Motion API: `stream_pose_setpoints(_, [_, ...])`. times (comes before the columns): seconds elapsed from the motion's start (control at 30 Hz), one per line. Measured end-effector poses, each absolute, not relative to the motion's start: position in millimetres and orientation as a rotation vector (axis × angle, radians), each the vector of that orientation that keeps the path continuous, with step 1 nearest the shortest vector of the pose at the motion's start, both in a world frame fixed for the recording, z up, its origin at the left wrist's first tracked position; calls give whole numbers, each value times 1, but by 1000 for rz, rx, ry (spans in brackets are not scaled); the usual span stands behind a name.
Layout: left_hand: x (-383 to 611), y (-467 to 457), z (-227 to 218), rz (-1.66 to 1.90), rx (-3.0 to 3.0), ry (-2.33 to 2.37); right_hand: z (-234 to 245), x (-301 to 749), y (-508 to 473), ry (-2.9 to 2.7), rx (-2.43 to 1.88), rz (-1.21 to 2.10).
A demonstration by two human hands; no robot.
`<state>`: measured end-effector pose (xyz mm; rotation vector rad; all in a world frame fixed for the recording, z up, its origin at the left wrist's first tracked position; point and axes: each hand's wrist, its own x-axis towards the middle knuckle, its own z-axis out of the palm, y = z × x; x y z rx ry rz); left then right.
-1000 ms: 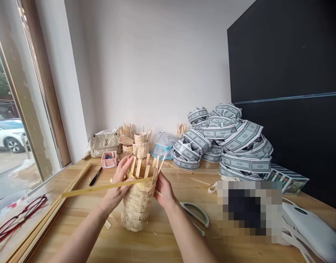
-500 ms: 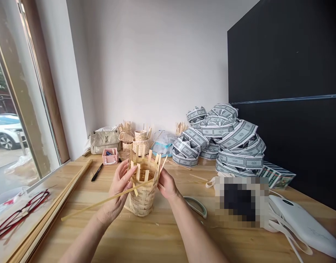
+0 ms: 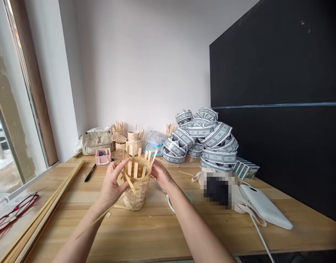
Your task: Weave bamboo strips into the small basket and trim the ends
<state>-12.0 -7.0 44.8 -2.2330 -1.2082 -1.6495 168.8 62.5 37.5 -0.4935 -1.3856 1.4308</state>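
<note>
A small woven bamboo basket [image 3: 134,199] stands on the table before me, its upright stakes poking above the weave and one stake leaning outward at the front. My left hand [image 3: 114,180] grips the left side of its rim, thumb in front and fingers behind. On the far right side, my right hand [image 3: 161,176] is closed around the rim and a slanting stake; its fingertips are partly hidden. A long thin strip [image 3: 98,219] trails from the basket, down past my left wrist.
Long bamboo strips [image 3: 51,204] and red glasses [image 3: 16,215] lie left, near a black pen [image 3: 90,173]. Behind are a pink box [image 3: 103,157], a beige bag [image 3: 97,142] and other baskets [image 3: 133,145]. Patterned bands [image 3: 218,146] pile up right, with a white device [image 3: 266,206] nearer.
The view has shifted to the right. The thin strip that crossed the basket's front now hangs lower, across my left wrist. Both hands stay at the rim.
</note>
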Motion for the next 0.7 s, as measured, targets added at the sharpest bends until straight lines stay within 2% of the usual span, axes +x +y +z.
stream_pose_setpoints(0.1, [-10, -7, 51, -1550, -2200, -1281, 40, 172, 59, -1418, -549, 1305])
stream_pose_setpoints(0.3, [-8, -8, 60, -1470, -2219, -1336, 52, 188, 27, -1332, -775, 677])
stream_pose_setpoints(0.5, [-7, -5, 56, -1508, -2193, -1281, 77, 190, -17, -2082, -530, -36])
stream_pose_setpoints(0.7, [-5, -6, 58, -1509, -2248, -1242, 91, 180, -19, -2344, -628, -378])
